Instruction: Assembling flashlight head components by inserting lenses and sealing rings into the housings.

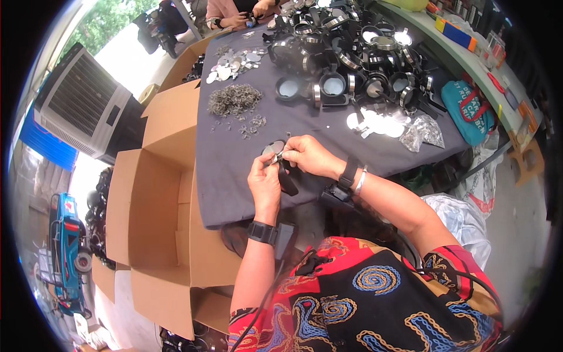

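Near the table's front edge, my left hand (265, 183) is closed around a black part with a round, pale disc-like head and a flat black tail (288, 184). My right hand (311, 156) pinches at the metal edge of the same part, fingertips almost meeting those of the left. What lies between the fingertips is too small to make out. Beyond my hands is a heap of small metal clips (234, 100), with loose ones scattered toward me. Pale round discs (234, 64) lie farther back, and more shiny discs (378, 123) lie to the right beside a clear bag of small parts (423, 134).
Many black round-headed parts with metal bands (334, 85) are piled across the back of the dark tablecloth (229, 170). An open cardboard box (158, 205) stands against the left edge. At the right lies a teal pouch (466, 111). Another person's hands (249, 17) work across the table.
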